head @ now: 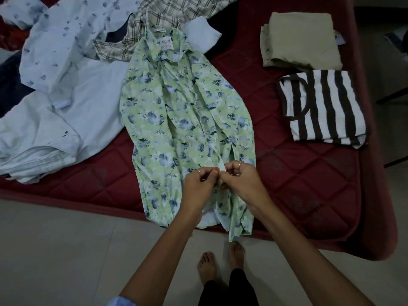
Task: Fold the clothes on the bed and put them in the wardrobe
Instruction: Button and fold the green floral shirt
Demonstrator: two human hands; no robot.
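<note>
Likely, with the left hand (198,184) and right hand (240,180) both pinched on the front placket of the green floral shirt (176,120), its hem hanging off the maroon quilted bed (298,173) just below the grip could drag it onto the pale tiled floor (55,239).

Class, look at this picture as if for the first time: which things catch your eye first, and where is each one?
First comes the green floral shirt, laid flat in the middle of the dark red bed, with the left hand and right hand pinching its front edges together near the hem. Next, at the right, the folded striped top lies just below a folded khaki garment. At the upper left sprawls a heap of unfolded pale shirts.
</note>
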